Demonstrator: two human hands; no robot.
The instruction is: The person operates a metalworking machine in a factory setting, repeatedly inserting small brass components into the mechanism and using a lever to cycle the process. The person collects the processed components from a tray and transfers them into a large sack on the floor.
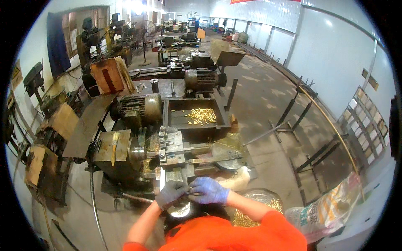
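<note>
My left hand (pixel 171 194), in a dark grey glove, and my right hand (pixel 208 190), in a blue glove, meet close in front of my body. Their fingertips come together in a pinch; whatever lies between them is too small to make out. Just beyond them is a small metal lathe (pixel 173 150) with a tool slide and a flat lever (pixel 215 159) reaching right. Under my left hand is a round pale dish (pixel 181 210). Beside my right forearm, a wide basin (pixel 274 196) holds many small brass-coloured pieces (pixel 247 218).
Behind the lathe, a dark metal tray (pixel 176 126) holds more brass-coloured pieces (pixel 202 116). A brush (pixel 114 146) lies on a plate at left, near an electric motor (pixel 146 108). A white sack (pixel 326 211) leans at right; metal stands (pixel 310 161) occupy the floor.
</note>
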